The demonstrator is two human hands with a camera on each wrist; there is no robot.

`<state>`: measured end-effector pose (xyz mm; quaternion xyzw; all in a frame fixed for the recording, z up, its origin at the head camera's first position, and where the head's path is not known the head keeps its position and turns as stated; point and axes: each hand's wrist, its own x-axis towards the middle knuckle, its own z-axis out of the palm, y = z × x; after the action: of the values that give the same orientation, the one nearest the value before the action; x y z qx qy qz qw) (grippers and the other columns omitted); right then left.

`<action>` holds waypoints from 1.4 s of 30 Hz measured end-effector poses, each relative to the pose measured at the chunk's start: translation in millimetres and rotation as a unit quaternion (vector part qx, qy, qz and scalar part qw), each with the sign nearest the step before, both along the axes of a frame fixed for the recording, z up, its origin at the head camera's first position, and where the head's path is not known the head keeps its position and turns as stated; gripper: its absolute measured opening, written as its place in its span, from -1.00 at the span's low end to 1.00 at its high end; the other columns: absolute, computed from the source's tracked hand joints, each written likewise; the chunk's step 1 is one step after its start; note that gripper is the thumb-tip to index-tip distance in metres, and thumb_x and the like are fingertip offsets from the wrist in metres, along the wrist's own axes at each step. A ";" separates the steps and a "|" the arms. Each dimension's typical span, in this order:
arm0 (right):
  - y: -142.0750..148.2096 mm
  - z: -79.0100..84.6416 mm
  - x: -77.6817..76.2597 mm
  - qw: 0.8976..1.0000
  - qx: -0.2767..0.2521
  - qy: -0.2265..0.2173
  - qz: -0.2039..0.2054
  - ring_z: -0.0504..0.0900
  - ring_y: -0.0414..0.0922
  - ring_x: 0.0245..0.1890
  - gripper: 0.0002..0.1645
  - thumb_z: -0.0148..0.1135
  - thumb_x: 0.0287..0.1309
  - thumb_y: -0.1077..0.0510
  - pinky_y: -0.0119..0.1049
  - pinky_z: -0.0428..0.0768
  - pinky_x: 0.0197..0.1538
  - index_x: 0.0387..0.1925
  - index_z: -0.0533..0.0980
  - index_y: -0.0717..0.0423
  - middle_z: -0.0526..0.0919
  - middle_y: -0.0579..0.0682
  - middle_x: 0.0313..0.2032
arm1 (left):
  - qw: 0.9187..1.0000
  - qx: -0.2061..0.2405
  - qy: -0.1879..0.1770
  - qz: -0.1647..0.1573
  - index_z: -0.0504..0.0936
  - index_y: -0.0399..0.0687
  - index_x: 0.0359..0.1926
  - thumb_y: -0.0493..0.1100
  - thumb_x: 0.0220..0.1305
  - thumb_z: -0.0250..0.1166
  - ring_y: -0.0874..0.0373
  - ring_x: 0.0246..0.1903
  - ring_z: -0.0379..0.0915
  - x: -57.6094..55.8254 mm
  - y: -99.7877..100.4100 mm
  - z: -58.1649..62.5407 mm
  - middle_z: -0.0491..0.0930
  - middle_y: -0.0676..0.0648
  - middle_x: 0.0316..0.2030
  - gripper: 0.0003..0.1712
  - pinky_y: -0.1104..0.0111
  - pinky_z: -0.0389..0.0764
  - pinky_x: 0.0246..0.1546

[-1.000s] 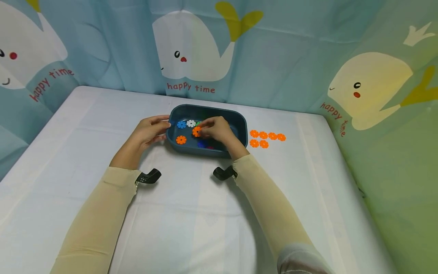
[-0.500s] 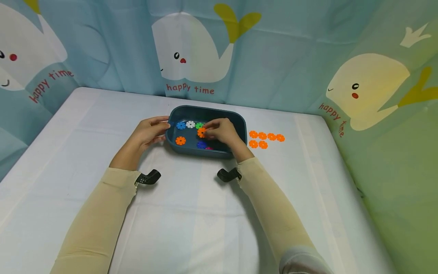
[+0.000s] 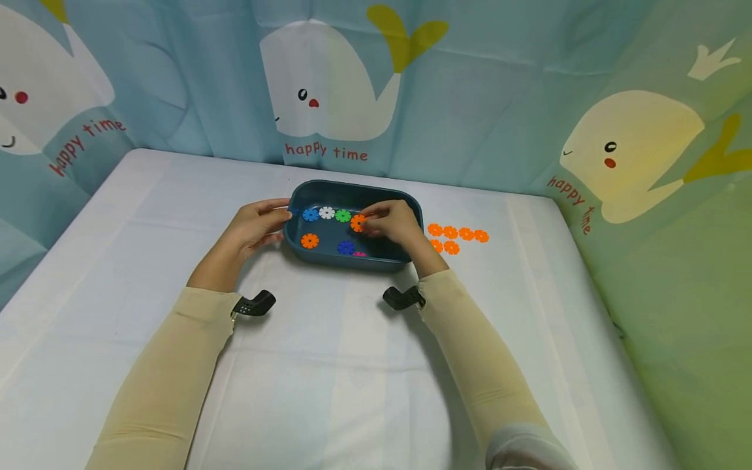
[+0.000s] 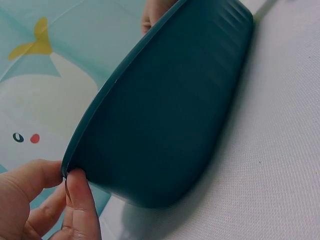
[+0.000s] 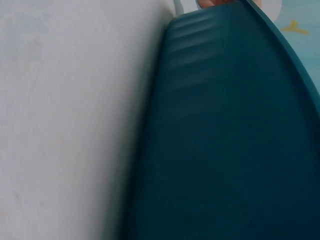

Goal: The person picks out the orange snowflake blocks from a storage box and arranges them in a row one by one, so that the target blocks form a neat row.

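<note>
My left hand [image 3: 254,228] pinches the left rim of a dark teal plastic basin [image 3: 329,260]; the left wrist view shows the thumb and fingers at the rim [image 4: 115,82]. Inside the basin, my right hand [image 3: 395,225] holds an orange notched disc [image 3: 358,223] between its fingertips. A light blue disc [image 3: 310,215], a white disc [image 3: 326,213] and a green disc [image 3: 343,215] lie along the back. Nearer the front are another orange disc [image 3: 309,241], a dark blue disc [image 3: 346,248] and a partly hidden pink disc [image 3: 359,254]. The right wrist view shows mostly the basin's outer wall [image 5: 215,130].
Right of the basin, several orange discs [image 3: 450,232] lie flat in two rows on the white tablecloth [image 3: 305,365]. A whale-print curtain [image 3: 487,98] hangs behind and beside the table. Black wrist-camera mounts [image 3: 256,303] stick out from both sleeves.
My right hand has moved a little to the right with the orange disc, uncovering the green disc. The left hand stays at the basin's rim.
</note>
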<state>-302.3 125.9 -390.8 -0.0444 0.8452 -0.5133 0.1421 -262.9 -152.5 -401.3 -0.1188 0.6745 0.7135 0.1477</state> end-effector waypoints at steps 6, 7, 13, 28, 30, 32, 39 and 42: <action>6.3 3.0 -0.7 1.000 -0.011 0.001 -0.003 0.72 -0.10 -0.34 -0.72 0.29 0.17 0.39 -0.24 0.72 -0.15 -0.05 0.63 0.34 0.70 0.24 -0.16 | 1.000 -0.010 0.001 -0.005 0.39 0.02 0.40 -0.18 0.38 0.24 0.29 -0.20 0.57 -0.5 0.3 -0.6 0.44 -0.14 0.26 -0.41 0.52 0.67 -0.30; 6.8 3.4 -0.7 1.000 -0.012 0.001 -0.003 0.72 -0.11 -0.35 -0.72 0.29 0.17 0.39 -0.25 0.72 -0.15 -0.05 0.63 0.34 0.70 0.24 -0.17 | 1.000 -0.014 0.001 -0.006 0.39 0.02 0.40 -0.18 0.38 0.24 0.29 -0.20 0.57 -0.5 0.3 -0.8 0.42 -0.15 0.28 -0.41 0.53 0.66 -0.29; 9.6 7.5 1.9 1.000 -0.028 0.001 -0.001 0.72 -0.13 -0.37 -0.71 0.29 0.18 0.39 -0.27 0.72 -0.17 -0.04 0.62 0.38 0.69 0.26 -0.14 | 1.000 -0.006 0.002 -0.005 0.40 -0.01 0.39 -0.19 0.36 0.26 0.29 -0.22 0.58 -1.0 0.7 -0.7 0.52 -0.08 0.12 -0.41 0.51 0.67 -0.31; 24.3 18.9 11.0 1.000 -0.026 0.015 0.010 0.75 0.03 -0.26 -0.70 0.29 0.21 0.35 -0.10 0.69 -0.04 -0.02 0.60 0.39 0.68 0.30 -0.07 | 1.000 -0.021 -0.002 -0.009 0.39 0.02 0.40 -0.16 0.37 0.25 0.34 -0.28 0.57 0.3 0.6 0.7 0.53 0.04 -0.03 -0.41 0.52 0.67 -0.28; 27.2 19.0 11.8 0.999 -0.025 0.016 0.010 0.75 0.05 -0.24 -0.70 0.29 0.21 0.34 -0.06 0.67 -0.01 -0.02 0.60 0.37 0.67 0.30 -0.06 | 1.000 -0.018 -0.002 -0.009 0.39 0.02 0.40 -0.16 0.37 0.25 0.34 -0.28 0.57 0.5 0.8 0.9 0.53 0.05 -0.04 -0.41 0.52 0.67 -0.28; 29.8 19.9 13.1 0.999 -0.023 0.021 0.010 0.75 0.01 -0.27 -0.70 0.29 0.21 0.33 -0.09 0.68 -0.03 -0.02 0.61 0.36 0.68 0.29 -0.07 | 1.000 -0.017 -0.002 -0.008 0.40 0.02 0.40 -0.16 0.37 0.25 0.33 -0.28 0.56 0.5 0.8 1.0 0.53 0.06 -0.06 -0.41 0.52 0.67 -0.29; 39.4 22.0 18.1 0.999 -0.023 0.030 -0.004 0.74 -0.15 -0.33 -0.68 0.30 0.20 0.32 -0.14 0.69 -0.04 -0.01 0.61 0.35 0.69 0.25 -0.09 | 1.000 -0.001 -0.004 -0.004 0.39 -0.02 0.40 -0.20 0.35 0.27 0.32 -0.31 0.56 0.3 0.8 1.2 0.55 0.07 -0.12 -0.39 0.52 0.67 -0.32; 43.2 23.5 20.6 0.999 -0.028 0.027 -0.014 0.73 -0.17 -0.33 -0.67 0.29 0.20 0.32 -0.08 0.67 0.00 0.01 0.60 0.34 0.69 0.25 -0.09 | 1.000 0.001 -0.004 -0.003 0.39 -0.03 0.40 -0.20 0.34 0.27 0.33 -0.33 0.56 0.7 0.6 1.0 0.55 0.07 -0.12 -0.39 0.53 0.66 -0.34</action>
<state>-281.6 169.0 -367.3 -0.0507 0.8346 -0.5372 0.1109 -262.2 -151.9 -400.3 -0.1191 0.6740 0.7129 0.1527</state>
